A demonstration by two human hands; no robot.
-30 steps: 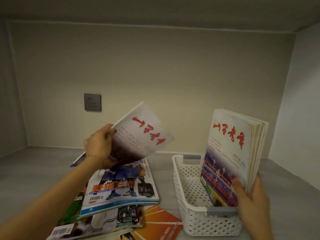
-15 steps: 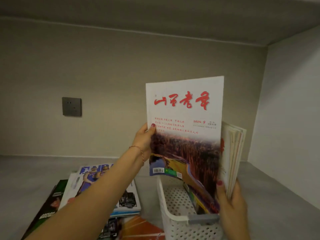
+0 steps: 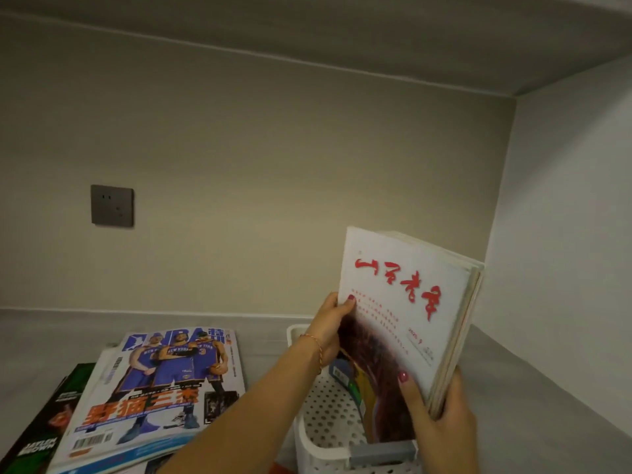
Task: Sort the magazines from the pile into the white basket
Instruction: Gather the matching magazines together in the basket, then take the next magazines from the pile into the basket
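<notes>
Magazines (image 3: 410,302) stand upright as a bundle inside the white basket (image 3: 328,436), their lower edges down among its perforated walls, probably so more can slot in on edge. The right hand (image 3: 441,419) clamps the bundle's near corner, thumb across the cover, to stop it toppling. The left hand (image 3: 330,331) grips the front copy's left edge, seemingly squaring it against the rest. Left of that arm, the pile (image 3: 154,388) lies flat on the tabletop (image 3: 547,405), basketball cover uppermost, waiting.
</notes>
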